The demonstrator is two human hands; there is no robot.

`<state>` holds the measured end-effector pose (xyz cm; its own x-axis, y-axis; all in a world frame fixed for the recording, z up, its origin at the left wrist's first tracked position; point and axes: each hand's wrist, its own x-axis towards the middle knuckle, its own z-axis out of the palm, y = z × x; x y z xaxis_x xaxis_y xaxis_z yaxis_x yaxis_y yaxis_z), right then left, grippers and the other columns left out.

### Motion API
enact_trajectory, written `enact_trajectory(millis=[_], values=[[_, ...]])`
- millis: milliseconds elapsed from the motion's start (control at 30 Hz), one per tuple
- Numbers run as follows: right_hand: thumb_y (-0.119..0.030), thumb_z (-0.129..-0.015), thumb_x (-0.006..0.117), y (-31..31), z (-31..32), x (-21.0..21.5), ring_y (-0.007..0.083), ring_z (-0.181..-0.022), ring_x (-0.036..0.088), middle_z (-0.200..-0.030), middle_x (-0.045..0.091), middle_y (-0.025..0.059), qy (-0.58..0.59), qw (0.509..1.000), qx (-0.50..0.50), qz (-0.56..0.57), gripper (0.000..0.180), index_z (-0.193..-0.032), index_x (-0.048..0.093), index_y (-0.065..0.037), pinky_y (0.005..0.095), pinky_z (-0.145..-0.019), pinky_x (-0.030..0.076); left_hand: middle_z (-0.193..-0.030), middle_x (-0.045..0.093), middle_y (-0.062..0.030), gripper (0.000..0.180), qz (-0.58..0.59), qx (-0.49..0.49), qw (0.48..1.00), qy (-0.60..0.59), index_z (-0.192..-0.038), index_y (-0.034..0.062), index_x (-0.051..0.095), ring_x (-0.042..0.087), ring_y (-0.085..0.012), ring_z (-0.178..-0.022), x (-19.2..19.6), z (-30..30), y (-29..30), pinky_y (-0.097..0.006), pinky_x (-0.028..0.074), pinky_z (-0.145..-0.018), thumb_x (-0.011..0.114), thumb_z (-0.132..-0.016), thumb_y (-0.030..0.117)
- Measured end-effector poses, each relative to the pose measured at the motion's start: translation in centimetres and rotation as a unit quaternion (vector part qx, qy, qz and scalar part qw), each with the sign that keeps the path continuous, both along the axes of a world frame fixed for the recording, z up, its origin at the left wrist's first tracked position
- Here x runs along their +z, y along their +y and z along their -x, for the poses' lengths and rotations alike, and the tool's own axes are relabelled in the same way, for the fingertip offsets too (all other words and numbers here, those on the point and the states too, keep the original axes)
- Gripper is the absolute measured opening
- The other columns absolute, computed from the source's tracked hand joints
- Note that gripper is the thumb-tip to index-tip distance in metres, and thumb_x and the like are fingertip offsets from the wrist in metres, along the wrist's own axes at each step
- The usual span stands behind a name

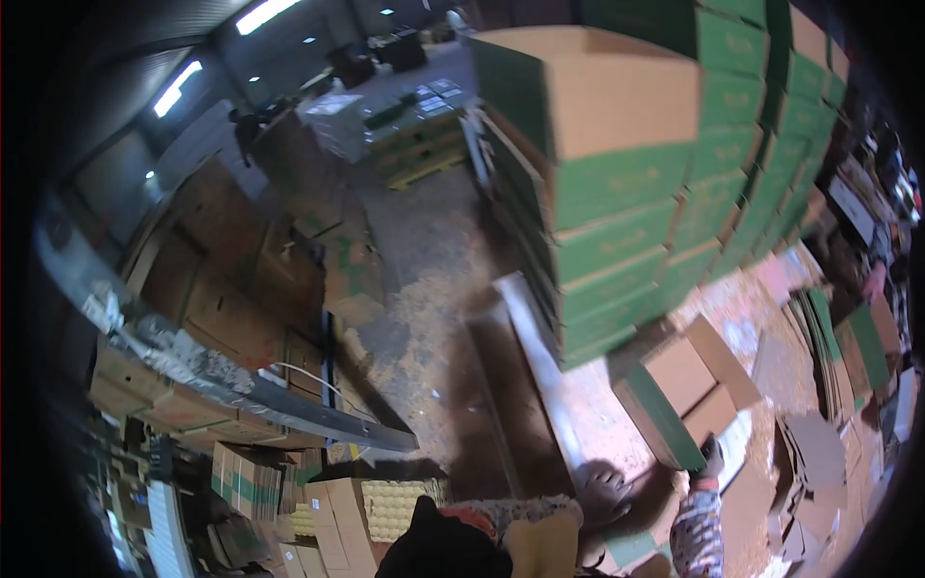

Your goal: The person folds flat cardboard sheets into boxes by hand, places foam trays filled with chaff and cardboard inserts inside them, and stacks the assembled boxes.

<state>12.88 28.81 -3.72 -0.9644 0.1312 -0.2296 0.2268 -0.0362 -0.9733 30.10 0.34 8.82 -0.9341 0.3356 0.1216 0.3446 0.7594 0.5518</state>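
Note:
My right hand [711, 460], coming out of a patterned sleeve, is closed on the near edge of an open cardboard box [710, 412], brown inside with a green outer wall. The box lies tilted on a pale work surface [597, 405], its opening facing up. To the left, my left hand [603, 491] is beside the surface's edge, apart from the box. Its fingers look spread, with nothing seen in them. Below the hands lies a partly hidden piece of green and brown cardboard [631, 547].
Stacked green-and-brown boxes [617, 183] rise beyond the surface, the top one open. Flat cardboard pieces [809, 472] lie at right. A grey metal beam [289, 405] crosses on the left, near egg trays [400, 509]. A dark rounded shape [438, 549] blocks the lower edge.

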Motion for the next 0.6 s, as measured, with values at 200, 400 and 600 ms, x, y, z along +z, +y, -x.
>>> enact_trajectory(millis=[200, 400, 600], values=[[-0.028, -0.088, 0.062, -2.6, -17.4, 10.6, 0.0279, -0.119, 0.048, -0.132, 0.047, 0.0185, 0.026, 0.958, -0.099, -0.269, 0.057, -0.132, 0.044, 0.004, 0.0379, -0.101, 0.037, -0.084, 0.064, -0.0138, 0.047, 0.211, 0.043, 0.951, -0.224, -0.118, 0.0134, 0.056, 0.064, -0.0289, -0.07, -1.7, -8.8, -0.7, -0.042, 0.048, -0.053, 0.064, -0.078, 0.037], [-0.035, -0.082, 0.067, 6.1, -43.1, 12.6, 0.0356, -0.116, 0.051, -0.13, 0.047, 0.0249, -0.359, 0.74, -0.257, -0.507, 0.066, -0.13, 0.045, 0.005, 0.0418, -0.1, 0.04, -0.131, 0.045, -0.0214, 0.063, 0.253, 0.02, 0.928, -0.274, -0.132, 0.0164, 0.047, 0.04, -0.04, -0.123, 2.3, -5.7, -1.2, -0.061, 0.031, -0.095, 0.053, -0.082, 0.054], [-0.039, -0.071, 0.073, 3.9, -49.1, 11.6, 0.0459, -0.116, 0.045, -0.119, 0.05, 0.0352, -0.227, 0.852, -0.206, -0.425, 0.072, -0.12, 0.049, 0.008, 0.0453, -0.101, 0.035, -0.114, 0.052, -0.0335, 0.088, 0.149, 0.168, 0.944, -0.242, -0.142, -0.0001, 0.022, 0.059, -0.0463, -0.095, 0.4, -10.1, 1.6, -0.05, 0.051, -0.078, 0.059, -0.081, 0.052]])
